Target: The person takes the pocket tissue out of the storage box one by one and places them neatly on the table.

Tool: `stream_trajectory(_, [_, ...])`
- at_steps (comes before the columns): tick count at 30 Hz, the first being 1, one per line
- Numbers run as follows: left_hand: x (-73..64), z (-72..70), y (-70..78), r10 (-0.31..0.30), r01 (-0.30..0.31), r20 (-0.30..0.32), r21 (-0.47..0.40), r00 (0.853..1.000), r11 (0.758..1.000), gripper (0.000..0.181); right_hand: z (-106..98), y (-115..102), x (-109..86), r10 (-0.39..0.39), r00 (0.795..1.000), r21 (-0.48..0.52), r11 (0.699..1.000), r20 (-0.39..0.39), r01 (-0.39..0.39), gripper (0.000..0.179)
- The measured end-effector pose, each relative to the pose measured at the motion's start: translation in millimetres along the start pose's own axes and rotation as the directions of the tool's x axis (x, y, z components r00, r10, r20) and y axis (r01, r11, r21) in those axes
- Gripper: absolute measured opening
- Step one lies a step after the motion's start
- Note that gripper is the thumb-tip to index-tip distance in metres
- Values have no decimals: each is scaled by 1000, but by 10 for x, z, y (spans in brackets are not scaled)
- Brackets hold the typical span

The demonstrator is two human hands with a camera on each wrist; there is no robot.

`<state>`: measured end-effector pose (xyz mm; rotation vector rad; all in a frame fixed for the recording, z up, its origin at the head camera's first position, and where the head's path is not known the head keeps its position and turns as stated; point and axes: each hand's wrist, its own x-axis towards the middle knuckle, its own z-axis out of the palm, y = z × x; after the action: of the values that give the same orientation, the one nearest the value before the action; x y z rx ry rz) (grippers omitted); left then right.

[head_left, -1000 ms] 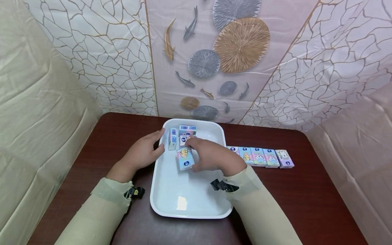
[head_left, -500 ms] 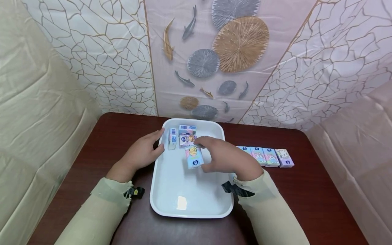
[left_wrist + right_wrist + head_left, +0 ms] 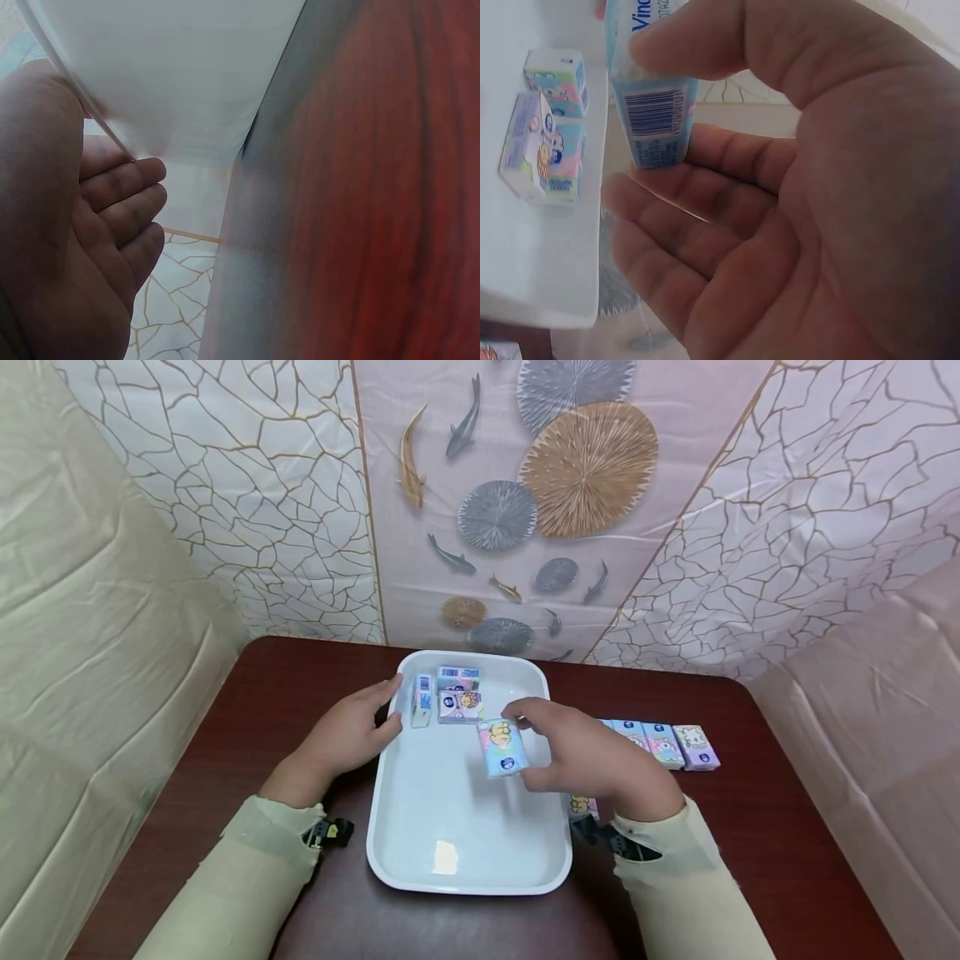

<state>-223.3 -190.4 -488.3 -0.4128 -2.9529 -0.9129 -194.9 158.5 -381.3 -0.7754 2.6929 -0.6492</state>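
Right hand (image 3: 588,756), right of centre in the head view: thumb on one side of a blue pack (image 3: 502,747), fingers on the other, clamped on it. The pack hangs at mid-frame over the tray (image 3: 435,818), slightly tilted, yellow figures on its face, a faint shadow on the white floor below. Right wrist view: barcode end of the pack towards the camera at upper centre; the lower fingers loosely bent, off the pack.

Left hand (image 3: 348,731), left of centre: at the tray's left rim, thumb and forefinger spread apart. Left wrist view: the other fingers lie close together, near-straight, beside the tray wall.

In the tray's upper left: a narrow pack (image 3: 422,700) along the left wall; to its right a barcoded pack (image 3: 459,677), with a white-faced pack (image 3: 461,705) just below it in the frame. These sit well apart from the blue one.

Counter (image 3: 750,827), dark red-brown. Right of the tray, a row of packs (image 3: 663,745), left end hidden behind the right hand; a lilac pack (image 3: 696,747) at its right end. Another pack (image 3: 582,807) shows partly between tray and right wrist.
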Motion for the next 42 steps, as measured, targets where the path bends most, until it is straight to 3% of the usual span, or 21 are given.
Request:
stream_trajectory(16, [11, 13, 6, -2, 2, -15, 5, 1000, 1000, 71, -55, 286, -322, -24, 998, 27, 999, -55, 26, 72])
stream_trajectory(24, [-1, 4, 14, -12, 12, -5, -3, 1000, 1000, 70, -7, 427, -386, -38, 998, 81, 996, -47, 41, 72])
stream_trajectory(42, [-3, 5, 13, -16, 16, -4, -22, 1000, 1000, 70, 45, 778, -601, 2, 994, 25, 1000, -108, 1, 72])
